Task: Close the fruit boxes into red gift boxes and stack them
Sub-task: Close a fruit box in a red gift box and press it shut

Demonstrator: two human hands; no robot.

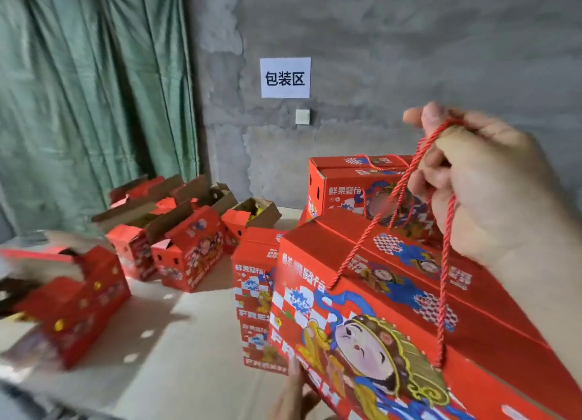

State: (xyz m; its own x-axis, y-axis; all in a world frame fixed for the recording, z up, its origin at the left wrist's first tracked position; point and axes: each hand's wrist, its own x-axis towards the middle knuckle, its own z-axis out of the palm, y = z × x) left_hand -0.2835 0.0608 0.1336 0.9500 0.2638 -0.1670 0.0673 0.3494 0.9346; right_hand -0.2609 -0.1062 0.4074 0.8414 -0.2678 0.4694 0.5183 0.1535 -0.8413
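Right hand (491, 183) is gripping the red twisted rope handle (371, 240) of the closed gift box (393, 309), fingers curled around the cord near its top loop, thumb raised above it. The box is hanging tilted in the foreground, lower right. Left hand (293, 394) is touching the box's lower front corner; only part of it is showing, blurred, so I cannot tell how its fingers lie.

Box material: glossy printed corrugated cardboard, rectangular, gabled top flaps closed. Print: cartoon figure with gold headdress, blue-white checker patches, the letters "FRE…" running along the front face, Chinese characters along the top edge, too blurred to read fully.

Behind it, on the pale cardboard-covered surface (176, 331): two closed boxes stacked (255, 293), reading "FRESH", and one more closed box higher up (352, 183) by the wall. To the left, open boxes (189, 249) are standing with brown flaps up, about five, one (75, 306) motion-blurred.

Wall: rough grey concrete (409, 41), with a white paper sign (285, 77) reading "包装区". Green tarpaulin (94, 88) is hanging in folds at left.
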